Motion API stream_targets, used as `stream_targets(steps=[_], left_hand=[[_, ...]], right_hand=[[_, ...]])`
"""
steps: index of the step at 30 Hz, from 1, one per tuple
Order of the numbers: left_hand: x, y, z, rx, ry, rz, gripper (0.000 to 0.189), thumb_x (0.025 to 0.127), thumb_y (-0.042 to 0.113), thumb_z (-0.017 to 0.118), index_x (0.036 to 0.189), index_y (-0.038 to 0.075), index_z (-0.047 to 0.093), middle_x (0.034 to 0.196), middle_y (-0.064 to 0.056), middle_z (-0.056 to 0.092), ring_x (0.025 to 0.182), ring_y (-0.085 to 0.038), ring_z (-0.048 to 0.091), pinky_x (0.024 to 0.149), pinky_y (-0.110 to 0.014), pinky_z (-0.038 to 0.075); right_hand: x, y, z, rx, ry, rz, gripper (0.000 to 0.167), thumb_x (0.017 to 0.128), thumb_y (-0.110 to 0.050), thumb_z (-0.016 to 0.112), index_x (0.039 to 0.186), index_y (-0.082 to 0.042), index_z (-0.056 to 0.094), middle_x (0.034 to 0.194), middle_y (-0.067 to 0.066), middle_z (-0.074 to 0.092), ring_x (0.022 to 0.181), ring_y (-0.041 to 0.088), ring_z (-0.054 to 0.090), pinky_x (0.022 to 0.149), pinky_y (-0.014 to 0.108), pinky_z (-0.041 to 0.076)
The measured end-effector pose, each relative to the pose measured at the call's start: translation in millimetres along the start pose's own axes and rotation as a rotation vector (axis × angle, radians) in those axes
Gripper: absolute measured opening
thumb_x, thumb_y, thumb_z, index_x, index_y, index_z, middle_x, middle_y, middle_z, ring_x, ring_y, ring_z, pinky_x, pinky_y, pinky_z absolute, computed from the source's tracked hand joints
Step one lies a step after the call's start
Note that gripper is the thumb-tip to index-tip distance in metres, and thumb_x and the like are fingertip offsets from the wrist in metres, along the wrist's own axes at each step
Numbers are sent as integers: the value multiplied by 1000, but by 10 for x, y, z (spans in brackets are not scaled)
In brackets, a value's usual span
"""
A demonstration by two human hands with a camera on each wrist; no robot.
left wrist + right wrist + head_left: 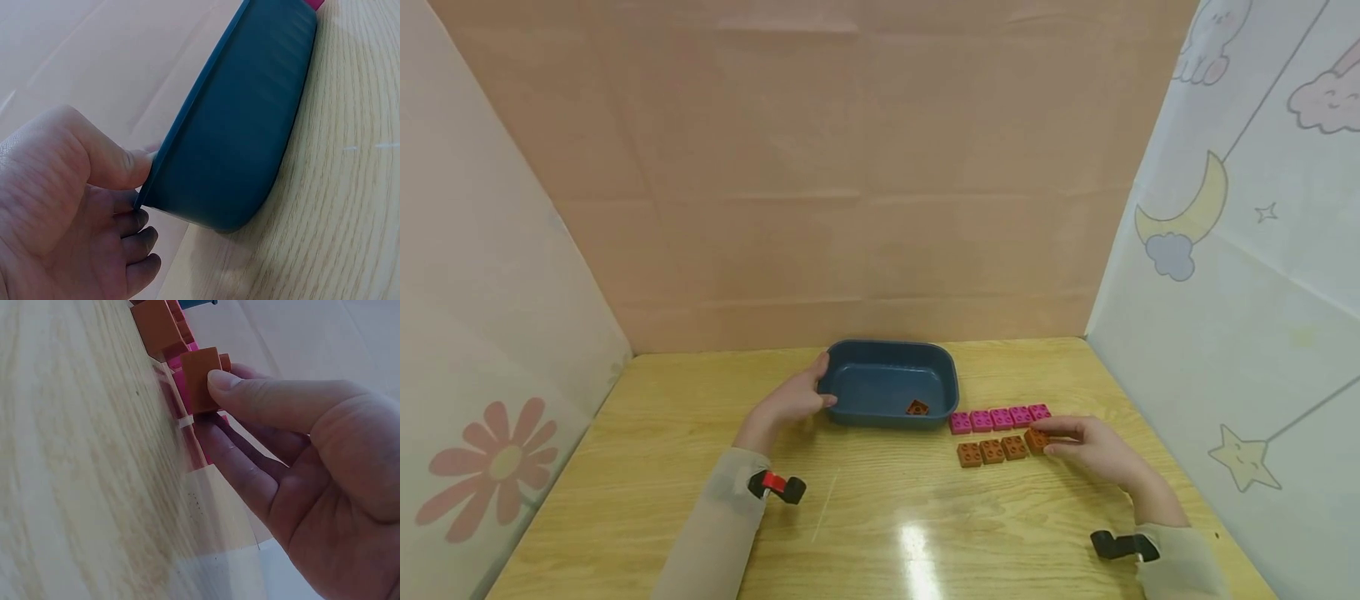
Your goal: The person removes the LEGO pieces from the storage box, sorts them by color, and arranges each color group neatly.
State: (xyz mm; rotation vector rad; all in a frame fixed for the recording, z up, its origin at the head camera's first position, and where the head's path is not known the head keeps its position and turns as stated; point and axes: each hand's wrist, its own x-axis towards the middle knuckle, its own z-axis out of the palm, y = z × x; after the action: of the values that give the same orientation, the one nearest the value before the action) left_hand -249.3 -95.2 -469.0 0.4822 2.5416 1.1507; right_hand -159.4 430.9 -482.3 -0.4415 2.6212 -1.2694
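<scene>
A blue rectangular bin [880, 420] stands at the table's back, with one brown block [917, 407] inside. My left hand [793, 396] grips the bin's left rim, the thumb pressed on its edge [164, 153]. Between thumb and fingers my right hand [1093, 450] pinches an orange-brown toy block [201, 378], at the right end of the front row. Beside it lie orange-brown blocks [992, 451] in a line on the table. Just behind them runs a row of pink blocks [1001, 418], starting close to the bin's right corner.
The wooden table [880, 517] carries everything. A tan sheet [865, 208] hangs behind it. Pale decorated walls border the left [490, 292] and right [1255, 317] sides. Each sleeve has a black wrist mount [1123, 546].
</scene>
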Motion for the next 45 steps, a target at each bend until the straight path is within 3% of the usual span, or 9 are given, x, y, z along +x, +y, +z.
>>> stream_targets(steps=[5, 13, 21, 30, 37, 45], left_hand=[[0, 18, -4, -4, -1, -6, 93, 105, 10, 65, 170, 2, -1, 178, -18, 0, 163, -37, 8, 130, -54, 11], [-19, 40, -9, 2, 3, -12, 94, 105, 10, 66, 170, 0, -1, 177, -19, 2, 163, -37, 10, 130, -54, 12], [-55, 26, -25, 4, 15, -30, 93, 105, 12, 66, 170, 1, 0, 177, -19, 5, 162, -38, 13, 130, -54, 16], [-28, 58, -15, 25, 19, 2, 92, 105, 11, 66, 169, -3, 2, 177, -21, 3, 162, -37, 9, 130, -54, 13], [1, 20, -1, 16, 18, 7, 92, 105, 10, 66, 169, -4, 2, 177, -22, 3, 163, -38, 9, 130, -54, 13], [25, -2, 2, 16, 14, 18, 92, 105, 11, 66, 169, -4, 2, 177, -22, 3, 163, -38, 9, 130, -54, 13]], right_hand=[[0, 18, -1, -5, 0, -7, 42, 102, -14, 74, 141, -2, 69, 145, 24, 64, 129, 41, 63, 95, 24, 56], [5, 40, 3, -57, 14, -18, 40, 100, -14, 76, 139, -4, 71, 141, 22, 67, 124, 25, 66, 95, 24, 56], [18, 36, 27, -80, 20, 1, 40, 99, -16, 78, 137, -6, 72, 142, 23, 66, 126, 41, 65, 97, 25, 56], [27, 65, 34, -111, 26, -9, 40, 99, -17, 79, 138, -9, 73, 142, 21, 66, 127, 40, 64, 99, 29, 56], [38, 70, 37, -76, 16, -39, 41, 100, -13, 77, 140, -5, 71, 143, 23, 65, 130, 46, 62, 98, 29, 57], [27, 42, 36, -43, 29, 15, 43, 100, -13, 77, 142, -7, 70, 146, 24, 62, 128, 47, 64, 94, 24, 56]])
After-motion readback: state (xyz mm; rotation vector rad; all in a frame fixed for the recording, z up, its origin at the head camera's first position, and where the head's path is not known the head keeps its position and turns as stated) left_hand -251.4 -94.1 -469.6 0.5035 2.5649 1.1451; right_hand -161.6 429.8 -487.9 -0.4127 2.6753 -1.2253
